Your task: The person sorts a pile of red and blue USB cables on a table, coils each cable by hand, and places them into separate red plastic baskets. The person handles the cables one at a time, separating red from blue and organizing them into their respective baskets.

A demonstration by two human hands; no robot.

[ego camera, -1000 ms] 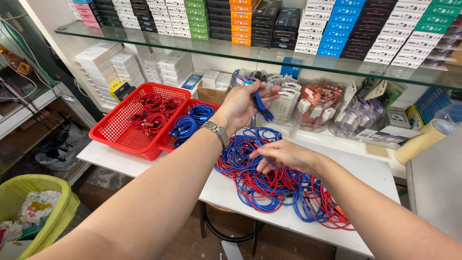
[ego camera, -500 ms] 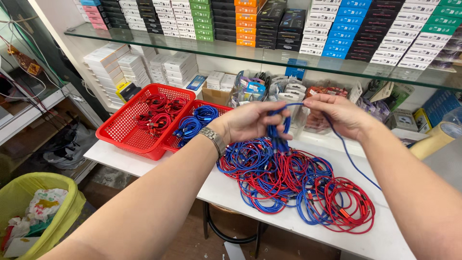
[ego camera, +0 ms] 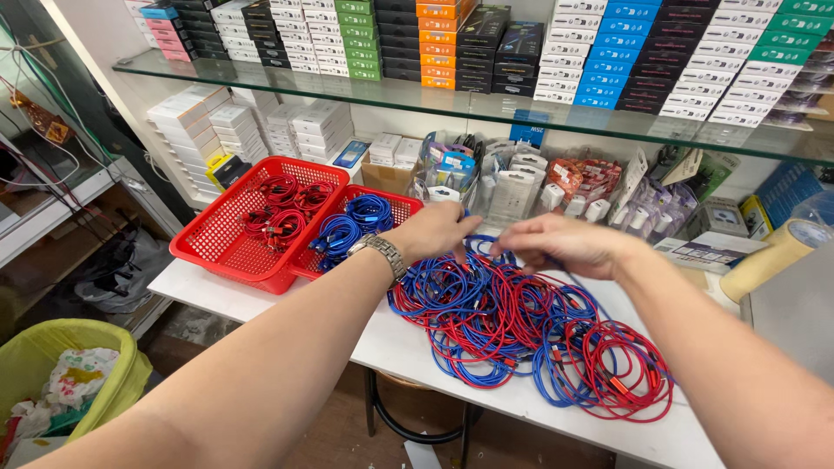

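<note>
Both hands meet over the top edge of the cable heap; left hand (ego camera: 439, 230), wristwatch (ego camera: 382, 253) on its wrist, has fingers curled down and pinched on a blue cable (ego camera: 476, 246); right hand (ego camera: 560, 245) faces it, fingertips drawn together, seemingly on the same blue strand, though the exact contact is hidden by the fingers.

Against half a second ago: hands were then raised higher with a blue coil bunched between them and a long blue line trailing off the right hand toward the right; now both hands sit lower, close to the pile, and that trailing line is no longer strung out. A second ago the left hand held a blue coil up alone while the right lay flat on the heap.

Heap of cables (ego camera: 530, 326): blue and red mixed, tangled loops, too many to count; lies on the white table (ego camera: 261, 300), right of the baskets.

Counts: two red mesh baskets, side by side and touching; large basket (ego camera: 217, 234) holds red coils only; smaller basket (ego camera: 401, 207) holds blue coils, about three. One glass shelf (ego camera: 608, 117) above, stacked with coloured boxes. One yellow-lined bin (ego camera: 35, 365) at lower left. One roll of tan tape (ego camera: 777, 252) at far right.
</note>
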